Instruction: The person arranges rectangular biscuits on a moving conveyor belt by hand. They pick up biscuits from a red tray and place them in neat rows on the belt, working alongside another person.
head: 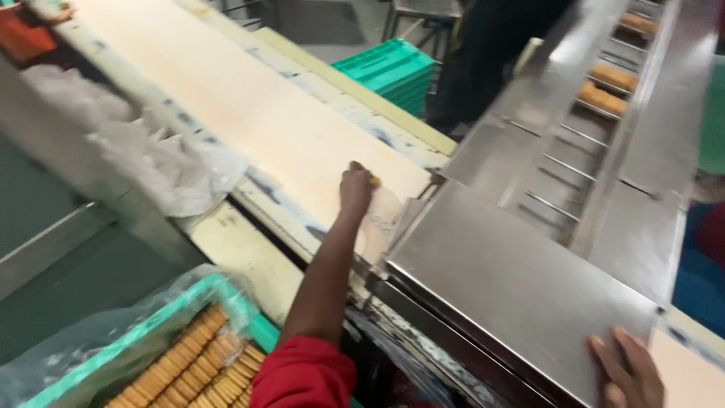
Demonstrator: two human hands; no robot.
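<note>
My left hand (355, 189) reaches out over the near end of a wide beige conveyor belt (249, 106). Its fingers are curled around a small orange-brown biscuit (374, 181) that peeks out at the fingertips. A red sleeve covers that arm's upper part. At the bottom right, my right hand (625, 370) lies flat on the near corner of a steel cover plate (513, 279), fingers spread, holding nothing.
A green crate (121, 355) lined with clear plastic holds rows of biscuits (196, 359) at bottom left. Crumpled plastic sheet (158, 162) lies left of the belt. A steel channel carries biscuit stacks (604, 98) at the right. Stacked green crates (393, 72) and a person in dark clothes (491, 53) stand beyond.
</note>
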